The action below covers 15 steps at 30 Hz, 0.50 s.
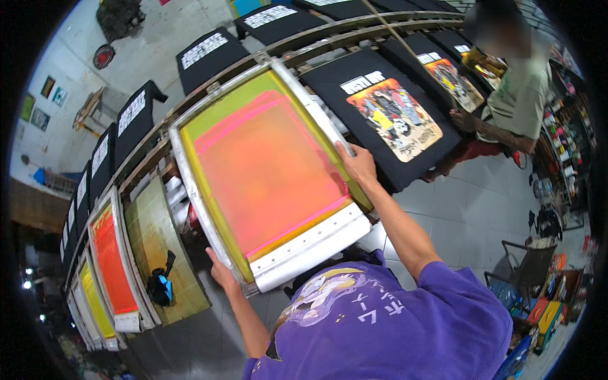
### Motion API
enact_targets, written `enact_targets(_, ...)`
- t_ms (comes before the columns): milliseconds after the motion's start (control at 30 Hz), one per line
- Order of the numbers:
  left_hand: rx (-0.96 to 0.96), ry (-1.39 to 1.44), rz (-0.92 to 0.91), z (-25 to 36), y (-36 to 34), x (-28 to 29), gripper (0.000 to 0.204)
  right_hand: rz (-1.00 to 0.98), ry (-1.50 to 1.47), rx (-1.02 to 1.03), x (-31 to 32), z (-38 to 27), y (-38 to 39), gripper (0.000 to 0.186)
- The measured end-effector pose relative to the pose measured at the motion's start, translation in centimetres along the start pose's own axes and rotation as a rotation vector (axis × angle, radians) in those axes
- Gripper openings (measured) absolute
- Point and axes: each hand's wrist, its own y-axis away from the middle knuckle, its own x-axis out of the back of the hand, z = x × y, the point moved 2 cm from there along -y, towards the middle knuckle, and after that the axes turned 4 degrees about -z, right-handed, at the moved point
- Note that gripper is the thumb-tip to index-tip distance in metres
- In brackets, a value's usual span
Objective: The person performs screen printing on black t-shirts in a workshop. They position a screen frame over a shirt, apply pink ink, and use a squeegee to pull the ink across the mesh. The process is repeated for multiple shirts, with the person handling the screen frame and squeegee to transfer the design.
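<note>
A large screen printing frame (212,229) spans the middle of the view, tilted, with a pale metal rim. Its mesh (272,177) is orange-pink inside pink tape and a yellow-green border. A white strip with a row of small holes (310,244) lies across the near end. My left hand (223,273) grips the frame's lower left edge. On the right side rail, my right hand (358,164) is closed around the edge, thumb on top. Part of each hand's fingers is hidden by the frame. Beneath the frame, the surface is mostly hidden.
Right of the frame lies a black shirt with a colourful print (396,120). A person (516,88) stands beyond it. More frames, one with red mesh (116,263), line the left. A board (166,247) carries a black and blue item (161,286). A chair (529,266) stands right.
</note>
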Motion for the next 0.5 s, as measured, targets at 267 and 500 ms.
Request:
enact_targets(267, -0.024, 0.093, 0.014, 0.2, 0.6, -2.1, 0.081, 0.065, 0.051, 0.057, -1.1, 1.1, -2.1, 0.068)
enact_targets(500, -0.061, -0.054, 0.016, -0.4, -0.4, -1.4, 0.075, -0.001, 0.222, 0.123, -1.7, 1.9, -1.7, 0.074)
